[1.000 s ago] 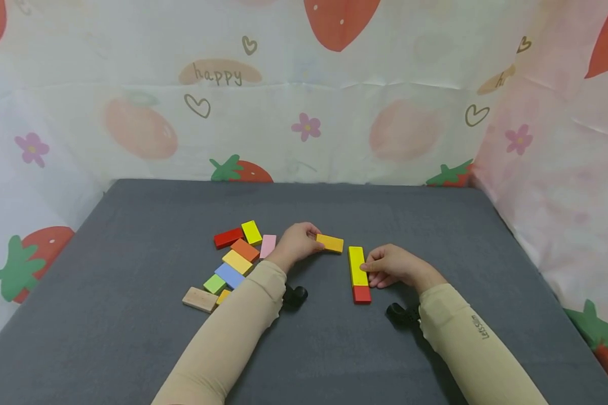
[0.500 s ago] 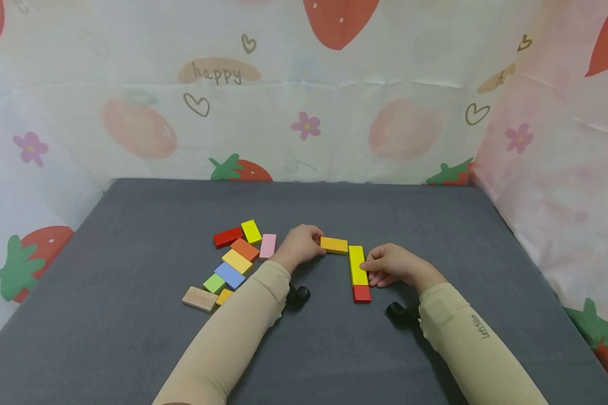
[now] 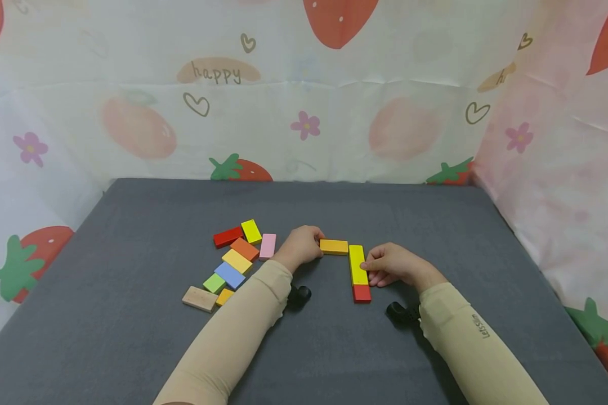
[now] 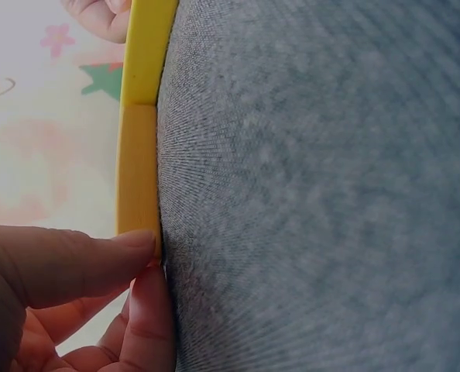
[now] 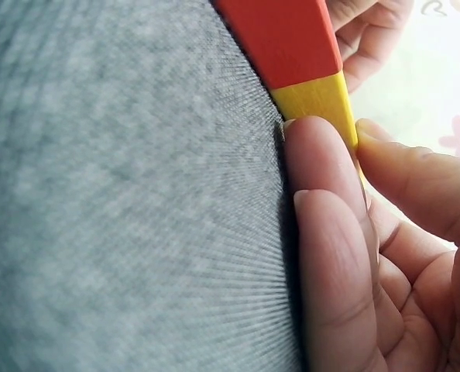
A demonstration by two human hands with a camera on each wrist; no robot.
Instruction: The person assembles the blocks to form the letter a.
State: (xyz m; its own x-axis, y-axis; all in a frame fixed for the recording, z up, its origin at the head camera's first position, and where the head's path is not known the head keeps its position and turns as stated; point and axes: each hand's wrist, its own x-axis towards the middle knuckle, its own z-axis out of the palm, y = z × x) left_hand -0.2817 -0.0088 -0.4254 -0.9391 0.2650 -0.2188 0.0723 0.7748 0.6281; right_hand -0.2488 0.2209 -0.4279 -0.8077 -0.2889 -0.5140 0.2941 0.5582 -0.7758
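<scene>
Amber block [image 3: 334, 247] first: it's lying flat around the middle of the dark surface [image 3: 436, 214], a good bit closer to the far edge than to the near one, which is out of view. Long axis goes sideways, pretty much parallel to the far edge, so one short end faces the left edge and the other faces right, up against the side of the yellow block [image 3: 356, 261] near that one's far end. No gap between them that I can spot from the left wrist. Left hand [image 3: 300, 244] has the amber one's outer end pinched between thumb and finger. Yellow points the other way, long axis running from far edge to near edge, so the two make a rough corner, and the red block [image 3: 362, 294] carries on that line at its near end. Right hand [image 3: 396, 264] grips yellow with the thumb on top and fingers along the right side. IMO that's the bit to get right: let the right hand be a solid stop, and nudge amber straight along its own length, flat on the cloth, with light pressure. Push at an angle and I'd expect yellow to swivel and break from red. When letting go, I'd ease the fingers off toward the left edge so they don't drag the end round. Further out toward the left edge there's a loose bunch, with the pink block [image 3: 267, 246] nearest the left hand and a plain wooden block [image 3: 200, 298] furthest out.
</scene>
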